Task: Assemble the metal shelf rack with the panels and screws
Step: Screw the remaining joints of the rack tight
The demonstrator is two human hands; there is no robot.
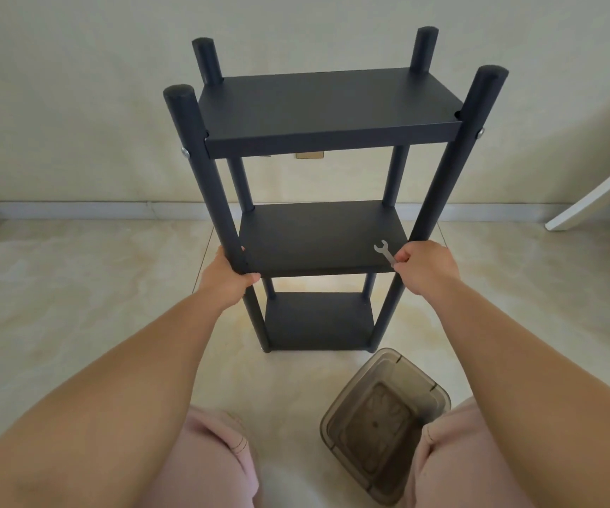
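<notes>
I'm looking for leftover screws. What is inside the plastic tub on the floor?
The brown see-through tub shows only its moulded bottom; no screws are visible. Its near right corner is covered by the person's knee, so that part cannot be checked.

Home room: tiled floor (76, 287), skirting (76, 210)

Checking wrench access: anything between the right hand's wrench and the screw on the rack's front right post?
Nothing visible. The right hand pinches the wrench beside the front right post; the screw sits higher on that post's outer side, with open air alongside.
</notes>
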